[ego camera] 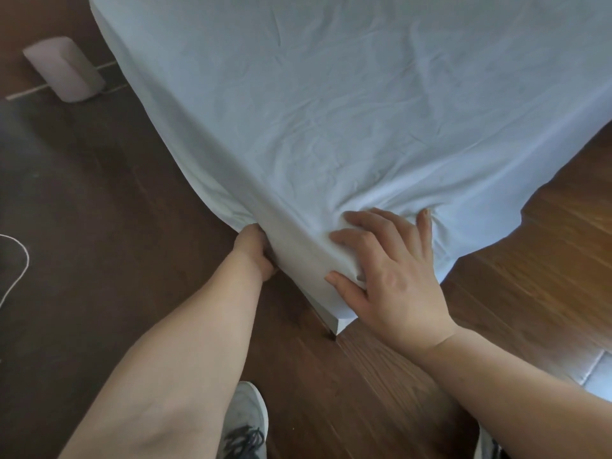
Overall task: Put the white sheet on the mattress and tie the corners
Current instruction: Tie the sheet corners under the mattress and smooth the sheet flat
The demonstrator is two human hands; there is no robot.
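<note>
In the head view, the white sheet (331, 111) is lying spread over the mattress, filling the upper centre and right of the frame; the right hand (387, 276) is pressing its spread fingers on the near corner (cloth bunching under them); the left hand (256, 251), lower centre, is reaching under the hanging edge, its grip hidden; a pale cylinder (66, 69) is standing upper left on the wooden floor (530, 276).

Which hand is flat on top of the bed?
The right hand presses flat on the sheet. The left hand reaches under its hanging edge instead.
</note>
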